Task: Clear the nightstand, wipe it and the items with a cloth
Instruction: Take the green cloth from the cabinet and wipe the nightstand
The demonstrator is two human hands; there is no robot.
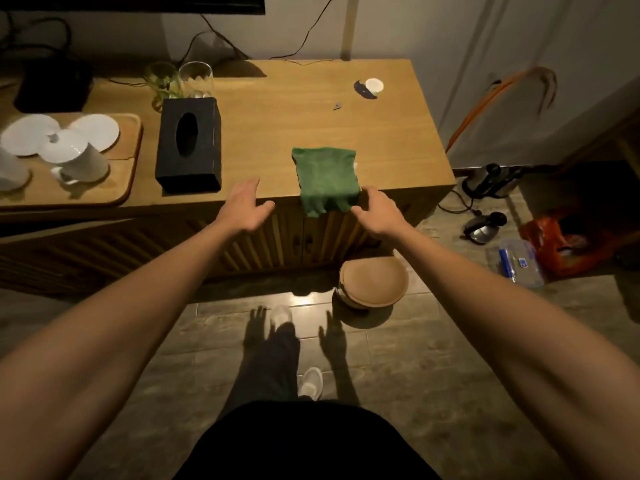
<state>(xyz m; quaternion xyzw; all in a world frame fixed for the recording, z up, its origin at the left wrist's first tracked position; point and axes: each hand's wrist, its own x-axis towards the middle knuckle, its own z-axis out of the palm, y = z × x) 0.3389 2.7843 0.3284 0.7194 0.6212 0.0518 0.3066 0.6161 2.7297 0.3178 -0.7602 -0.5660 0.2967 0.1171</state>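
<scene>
We stand at a wooden bench (pixel 277 133) with both arms stretched forward. A green cloth (pixel 325 178) lies folded on the near edge of the bench, right of centre, its lower end hanging over the front. Our right hand (pixel 377 213) is at the cloth's near right corner, thumb and fingers loosely bent around the hanging edge; we cannot tell for sure whether they already touch it. Our left hand (pixel 246 206) hovers spread, fingers straight and apart, at the bench edge just left of the cloth, holding nothing. Left of that hand stands a black tissue box (pixel 188 147), and behind it, at the far side, two glasses (pixel 180 83), one with a green plant. Further left a wooden tray (pixel 128 161) carries white saucers (pixel 59 133) and an upturned white cup (pixel 85 164). On the far right part of the bench sit a small white round lid (pixel 374 85) beside a dark scrap, and a tiny dark piece nearer to us. On the floor, near the bench front, is a round wooden-lidded bin (pixel 374 280); to the right lie a kettle (pixel 491 181), a clear plastic box (pixel 519 265) and an orange bag (pixel 568 244).
</scene>
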